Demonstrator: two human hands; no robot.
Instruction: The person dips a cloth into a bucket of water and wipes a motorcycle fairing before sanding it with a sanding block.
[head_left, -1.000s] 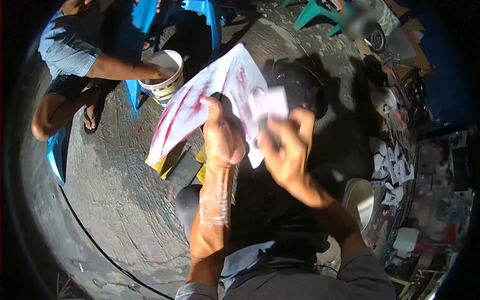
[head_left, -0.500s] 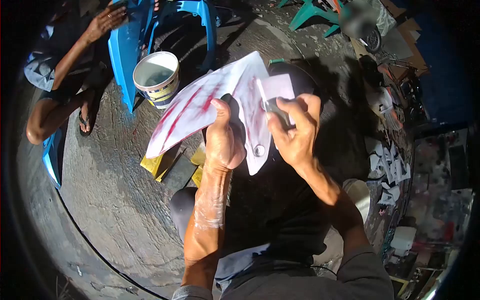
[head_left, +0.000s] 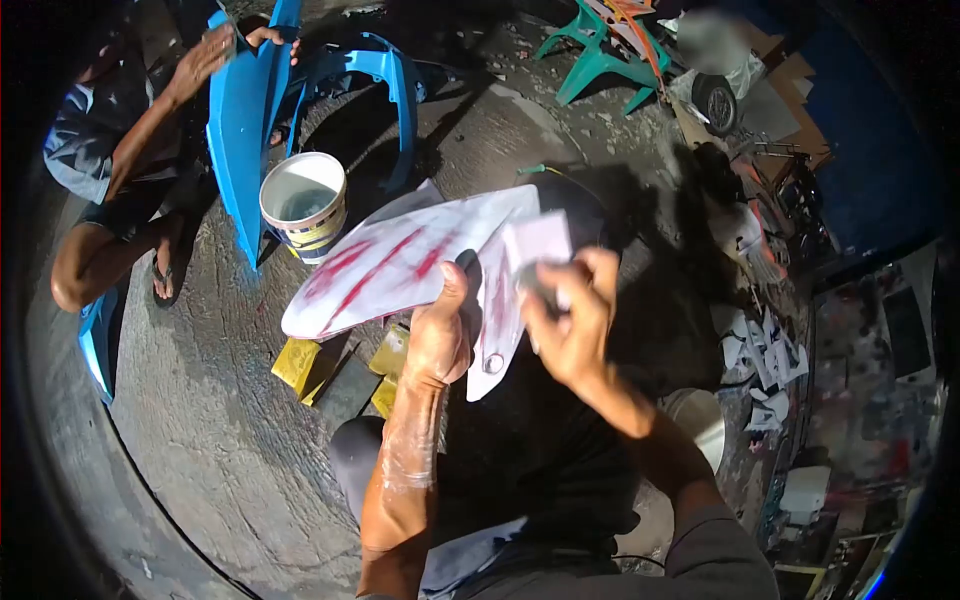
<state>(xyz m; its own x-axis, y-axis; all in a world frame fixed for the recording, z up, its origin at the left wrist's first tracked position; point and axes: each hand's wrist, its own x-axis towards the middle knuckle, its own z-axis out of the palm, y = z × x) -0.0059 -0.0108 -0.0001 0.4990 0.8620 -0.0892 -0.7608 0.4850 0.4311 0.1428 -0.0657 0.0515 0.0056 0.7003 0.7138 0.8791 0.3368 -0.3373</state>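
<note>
A white, curved, pointed panel with smeared red streaks (head_left: pixel 400 255) is held up over the wearer's lap, its broad part reaching out to the left and a narrower section with a small round hole lying at the right. The left hand (head_left: pixel 440 340) grips it by the near edge, thumb on top and the other fingers mostly hidden. The right hand (head_left: pixel 575 315), slightly blurred, pinches a pale pinkish flat sheet (head_left: pixel 537 240) over the narrower section; whether the sheet touches the surface is unclear.

Just beyond the panel's left part stands a white plastic bucket with a yellow and dark blue label (head_left: pixel 303 195), holding some liquid. On the rough grey concrete floor (head_left: pixel 215 410), near the panel's lower left edge, are yellow blocks (head_left: pixel 296 365) around a dark grey flat piece (head_left: pixel 350 388).

At the upper left, another person (head_left: pixel 130 150) has both hands on a long bright blue panel (head_left: pixel 235 130). A curved blue frame piece (head_left: pixel 401 100) stands to its right, and a green plastic chair (head_left: pixel 590 55) is farther right. White crumpled scraps (head_left: pixel 765 350) lie on the right.
</note>
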